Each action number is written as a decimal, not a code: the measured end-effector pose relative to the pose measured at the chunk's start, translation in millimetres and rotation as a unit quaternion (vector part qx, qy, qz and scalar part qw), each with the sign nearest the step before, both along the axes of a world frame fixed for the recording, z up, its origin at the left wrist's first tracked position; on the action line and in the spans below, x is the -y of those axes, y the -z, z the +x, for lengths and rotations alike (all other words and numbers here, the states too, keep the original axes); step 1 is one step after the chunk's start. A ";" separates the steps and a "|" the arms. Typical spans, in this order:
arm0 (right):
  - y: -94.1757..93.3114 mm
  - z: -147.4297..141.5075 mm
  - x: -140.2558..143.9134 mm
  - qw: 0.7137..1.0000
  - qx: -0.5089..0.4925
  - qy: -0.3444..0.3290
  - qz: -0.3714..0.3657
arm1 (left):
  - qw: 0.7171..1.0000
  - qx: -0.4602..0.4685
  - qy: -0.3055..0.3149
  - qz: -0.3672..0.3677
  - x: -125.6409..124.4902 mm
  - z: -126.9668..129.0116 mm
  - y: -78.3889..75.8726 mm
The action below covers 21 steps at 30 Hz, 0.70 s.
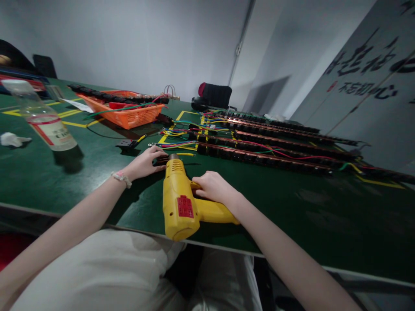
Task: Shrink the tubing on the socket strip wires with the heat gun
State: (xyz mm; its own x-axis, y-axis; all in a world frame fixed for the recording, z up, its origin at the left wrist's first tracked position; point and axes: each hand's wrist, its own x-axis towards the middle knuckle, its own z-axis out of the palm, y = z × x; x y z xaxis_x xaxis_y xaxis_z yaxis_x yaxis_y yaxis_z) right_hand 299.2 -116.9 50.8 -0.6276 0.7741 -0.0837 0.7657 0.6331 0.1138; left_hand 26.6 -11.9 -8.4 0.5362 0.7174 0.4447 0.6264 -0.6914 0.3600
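Observation:
My right hand [214, 186] is wrapped round the handle of a yellow heat gun [179, 196]. The gun lies level over the green table, its metal nozzle pointing away from me. Just left of the nozzle, my left hand [147, 163] has its fingers curled on a small dark part [161, 160], mostly hidden by the fingers and the gun. A short yellow wire [185, 154] shows just beyond the nozzle. Behind the left hand, a small black block [128, 144] with a yellow wire lies on the table.
Several long black-and-copper strips [259, 162] with coloured wires stretch across the table's right side. An orange basket [129, 117] holding similar parts stands behind. A clear bottle [48, 123] and crumpled white tissue [14, 140] are at left. The table edge [136, 231] runs by my lap.

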 end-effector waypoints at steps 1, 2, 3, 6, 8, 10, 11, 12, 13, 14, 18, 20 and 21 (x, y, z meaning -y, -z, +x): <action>-0.1 0.4 -0.7 1.000 0.003 0.001 -0.003 | 1.000 0.005 0.004 0.004 0.2 0.1 -0.4; -0.3 1.0 -1.4 1.000 0.006 0.003 -0.005 | 1.000 0.007 0.007 0.005 0.5 0.4 -1.1; -0.6 2.1 -2.3 1.000 0.008 0.006 -0.007 | 1.000 0.005 0.009 0.002 0.9 0.6 -2.1; -1.0 8.8 -6.1 1.000 0.015 0.019 -0.002 | 1.000 -0.010 0.003 -0.016 2.3 1.4 -5.4; -0.8 16.5 -9.6 0.999 0.021 0.034 0.006 | 1.000 -0.016 -0.005 -0.025 3.2 1.8 -7.0; -0.2 26.0 -13.2 0.998 0.027 0.053 0.012 | 0.999 -0.015 -0.010 -0.031 4.0 2.0 -7.9; 0.0 30.8 -14.6 0.997 0.031 0.063 0.012 | 0.999 -0.013 -0.012 -0.033 4.3 2.1 -8.0; 0.2 35.2 -15.7 0.997 0.034 0.072 0.011 | 0.999 -0.012 -0.012 -0.034 4.7 2.2 -8.0; 0.4 39.0 -16.5 0.996 0.037 0.079 0.010 | 0.999 -0.012 -0.013 -0.035 4.9 2.2 -8.0; 0.4 42.1 -16.8 0.996 0.038 0.084 0.009 | 0.999 -0.012 -0.013 -0.035 5.2 2.3 -8.0; -0.4 45.7 -14.1 0.995 0.040 0.087 0.018 | 0.999 -0.012 -0.015 -0.036 6.0 3.0 -8.0; -1.3 42.9 -10.7 0.996 0.039 0.081 0.025 | 0.999 -0.013 -0.015 -0.038 6.1 3.6 -8.0; -1.8 40.6 -8.7 0.996 0.039 0.077 0.026 | 0.999 -0.015 -0.016 -0.039 6.1 3.9 -8.0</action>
State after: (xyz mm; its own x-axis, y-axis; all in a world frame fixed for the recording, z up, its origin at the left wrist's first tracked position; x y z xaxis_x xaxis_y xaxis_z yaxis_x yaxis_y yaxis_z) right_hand 339.8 -108.1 52.7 -0.4939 0.8654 -0.0850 0.8412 0.5003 0.2051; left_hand 30.5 -18.0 -0.4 0.5250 0.7659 0.3712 0.6582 -0.6418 0.3934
